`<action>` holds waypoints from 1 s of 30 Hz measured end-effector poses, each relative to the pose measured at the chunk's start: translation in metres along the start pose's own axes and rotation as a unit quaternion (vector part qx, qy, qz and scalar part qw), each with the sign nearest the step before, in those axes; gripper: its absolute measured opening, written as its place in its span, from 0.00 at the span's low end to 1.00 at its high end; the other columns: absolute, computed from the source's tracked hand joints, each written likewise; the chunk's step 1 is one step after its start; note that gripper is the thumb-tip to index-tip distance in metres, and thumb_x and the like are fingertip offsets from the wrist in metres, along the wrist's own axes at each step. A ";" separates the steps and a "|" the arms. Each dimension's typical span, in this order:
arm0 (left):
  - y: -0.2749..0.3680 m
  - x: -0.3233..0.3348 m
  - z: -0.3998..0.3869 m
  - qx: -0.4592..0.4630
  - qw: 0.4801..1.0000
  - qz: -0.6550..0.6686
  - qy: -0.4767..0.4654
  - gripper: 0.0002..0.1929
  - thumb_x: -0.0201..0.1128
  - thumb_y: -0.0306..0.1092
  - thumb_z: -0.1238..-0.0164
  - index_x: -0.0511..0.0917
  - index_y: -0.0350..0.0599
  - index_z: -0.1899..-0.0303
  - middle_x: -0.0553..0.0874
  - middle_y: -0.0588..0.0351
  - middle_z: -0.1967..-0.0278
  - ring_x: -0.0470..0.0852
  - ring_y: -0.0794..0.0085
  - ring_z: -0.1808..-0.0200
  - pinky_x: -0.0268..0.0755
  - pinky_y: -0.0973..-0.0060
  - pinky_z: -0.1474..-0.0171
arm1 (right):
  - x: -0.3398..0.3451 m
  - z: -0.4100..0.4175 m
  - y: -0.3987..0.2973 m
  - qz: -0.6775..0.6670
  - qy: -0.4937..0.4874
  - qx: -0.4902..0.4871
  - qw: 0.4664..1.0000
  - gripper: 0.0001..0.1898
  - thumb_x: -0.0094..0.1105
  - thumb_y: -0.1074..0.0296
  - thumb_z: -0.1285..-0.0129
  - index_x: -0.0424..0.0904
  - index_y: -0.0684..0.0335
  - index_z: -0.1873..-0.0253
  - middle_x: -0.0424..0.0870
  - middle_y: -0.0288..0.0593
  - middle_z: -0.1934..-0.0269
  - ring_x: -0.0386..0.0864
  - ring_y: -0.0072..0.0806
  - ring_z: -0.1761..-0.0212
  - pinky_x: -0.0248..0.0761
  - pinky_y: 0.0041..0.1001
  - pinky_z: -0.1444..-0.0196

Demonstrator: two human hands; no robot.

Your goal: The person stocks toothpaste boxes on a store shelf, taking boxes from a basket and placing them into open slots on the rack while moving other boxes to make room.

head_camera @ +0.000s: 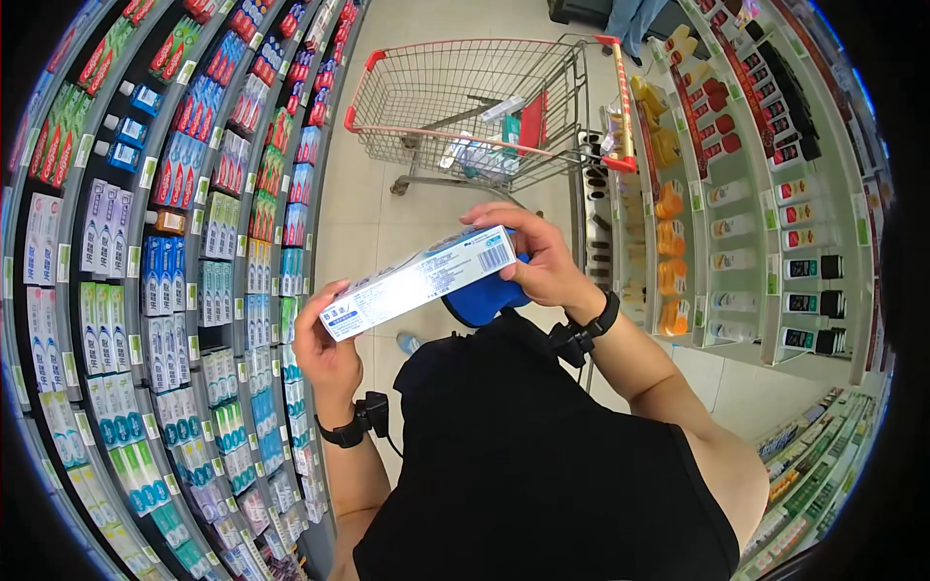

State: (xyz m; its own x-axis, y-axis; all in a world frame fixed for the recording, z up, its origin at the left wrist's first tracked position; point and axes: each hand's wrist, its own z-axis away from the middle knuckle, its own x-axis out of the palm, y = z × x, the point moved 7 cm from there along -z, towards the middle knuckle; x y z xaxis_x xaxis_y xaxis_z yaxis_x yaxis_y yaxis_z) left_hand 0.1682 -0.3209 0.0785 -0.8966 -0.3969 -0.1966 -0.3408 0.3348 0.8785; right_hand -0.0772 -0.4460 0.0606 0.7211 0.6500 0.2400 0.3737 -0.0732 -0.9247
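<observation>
A long white toothpaste box (pixel 418 282) spans the gap between my two hands, tilted with its right end higher. My left hand (pixel 328 352) grips the lower left end, thumb underneath and fingers over the top. At the other end my right hand (pixel 534 250) pinches the box near its printed barcode. The side facing up carries small blue print and a bright glare patch. Below the box and partly hidden by it is a blue object (pixel 483 301) in front of my black top; what it is I cannot tell.
A wire shopping cart (pixel 407 87) with red corners stands ahead, holding several packages (pixel 479 156). Shelves of toothpaste boxes (pixel 174 171) line the left, with blue mouthwash bottles (pixel 132 132) among them. Bottles (pixel 672 236) fill the right shelves. Another person's legs (pixel 631 22) show beyond the cart.
</observation>
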 end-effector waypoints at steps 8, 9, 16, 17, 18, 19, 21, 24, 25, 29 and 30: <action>0.003 -0.007 0.000 0.050 0.999 -0.006 -0.012 0.15 0.61 0.25 0.30 0.69 0.40 0.45 0.80 0.37 0.45 0.80 0.55 0.42 0.72 0.62 0.38 | 0.011 0.001 -0.009 0.028 0.001 -0.048 0.998 0.26 0.69 0.61 0.37 0.75 0.64 0.37 0.71 0.48 0.37 0.75 0.21 0.47 0.72 0.17 0.58; 0.003 -0.008 0.000 0.044 0.999 -0.020 -0.015 0.16 0.62 0.28 0.29 0.68 0.40 0.44 0.79 0.37 0.43 0.79 0.56 0.41 0.70 0.62 0.37 | 0.012 0.001 -0.006 0.031 -0.002 -0.038 0.999 0.26 0.69 0.61 0.37 0.75 0.64 0.37 0.71 0.48 0.37 0.75 0.22 0.47 0.73 0.17 0.57; -0.008 -0.029 0.020 -0.095 0.985 -0.141 -0.023 0.21 0.66 0.23 0.37 0.74 0.41 0.42 0.83 0.52 0.49 0.81 0.66 0.46 0.74 0.68 0.41 | 0.005 0.002 0.053 0.103 0.057 0.080 0.990 0.25 0.66 0.59 0.37 0.75 0.68 0.40 0.82 0.40 0.49 0.78 0.27 0.46 0.71 0.29 0.42; -0.006 -0.029 0.033 -0.140 0.986 -0.084 -0.037 0.23 0.66 0.25 0.38 0.73 0.41 0.41 0.84 0.50 0.51 0.83 0.65 0.50 0.75 0.66 0.44 | 0.004 0.005 0.061 0.100 0.068 0.103 0.987 0.23 0.63 0.57 0.33 0.75 0.68 0.41 0.82 0.40 0.50 0.79 0.26 0.48 0.71 0.29 0.44; -0.011 -0.029 0.046 -0.207 0.974 -0.057 -0.068 0.24 0.67 0.26 0.39 0.72 0.42 0.40 0.85 0.50 0.55 0.84 0.63 0.55 0.77 0.65 0.46 | 0.003 0.003 0.077 0.110 0.073 0.139 0.981 0.21 0.59 0.57 0.30 0.75 0.68 0.41 0.82 0.41 0.51 0.79 0.24 0.50 0.71 0.28 0.45; -0.008 -0.031 0.059 -0.207 0.971 -0.093 -0.080 0.25 0.68 0.27 0.39 0.71 0.43 0.40 0.86 0.49 0.59 0.86 0.61 0.59 0.78 0.65 0.50 | 0.010 -0.002 0.091 0.115 0.030 0.137 0.984 0.19 0.56 0.59 0.27 0.76 0.70 0.42 0.83 0.40 0.52 0.78 0.25 0.51 0.71 0.26 0.46; -0.006 -0.039 0.092 -0.274 0.956 -0.090 -0.050 0.23 0.69 0.29 0.38 0.71 0.43 0.42 0.86 0.48 0.60 0.86 0.59 0.59 0.78 0.67 0.52 | 0.023 0.004 0.117 0.114 -0.013 0.191 0.975 0.18 0.53 0.60 0.26 0.76 0.71 0.43 0.82 0.40 0.52 0.78 0.24 0.51 0.70 0.26 0.46; -0.004 -0.069 0.144 -0.341 0.940 -0.024 0.021 0.20 0.70 0.33 0.38 0.73 0.44 0.48 0.85 0.47 0.61 0.86 0.57 0.60 0.77 0.67 0.54 | 0.078 0.017 0.146 0.090 -0.100 0.201 0.970 0.20 0.53 0.61 0.25 0.75 0.72 0.39 0.82 0.43 0.48 0.78 0.27 0.48 0.69 0.27 0.42; -0.002 -0.085 0.160 -0.334 0.941 -0.035 0.035 0.20 0.70 0.33 0.38 0.73 0.44 0.48 0.85 0.47 0.61 0.86 0.57 0.60 0.77 0.67 0.54 | 0.099 0.017 0.150 0.100 -0.106 0.198 0.969 0.21 0.53 0.62 0.25 0.74 0.72 0.37 0.82 0.44 0.46 0.78 0.28 0.46 0.69 0.27 0.41; 0.021 -0.120 0.199 -0.289 0.936 -0.190 0.071 0.17 0.71 0.34 0.40 0.76 0.43 0.52 0.85 0.48 0.62 0.85 0.57 0.59 0.77 0.67 0.56 | 0.184 0.026 0.138 0.108 -0.200 0.154 0.962 0.23 0.52 0.63 0.25 0.68 0.72 0.32 0.74 0.47 0.35 0.72 0.31 0.36 0.63 0.29 0.34; 0.026 -0.131 0.210 -0.291 0.928 -0.209 0.105 0.18 0.72 0.34 0.40 0.76 0.43 0.52 0.85 0.48 0.61 0.85 0.57 0.59 0.76 0.68 0.56 | 0.204 0.028 0.133 0.106 -0.229 0.150 0.956 0.24 0.51 0.64 0.24 0.65 0.72 0.30 0.72 0.47 0.33 0.69 0.30 0.33 0.60 0.29 0.32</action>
State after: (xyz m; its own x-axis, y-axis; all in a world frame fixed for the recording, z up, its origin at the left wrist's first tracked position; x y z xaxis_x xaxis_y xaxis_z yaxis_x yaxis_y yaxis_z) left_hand 0.2176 -0.0805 0.0356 -0.6253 -0.5661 -0.5372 -0.3815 -0.3787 0.8432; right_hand 0.1035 -0.3014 -0.0219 0.4047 0.9129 -0.0525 0.0142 -0.0637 -0.9979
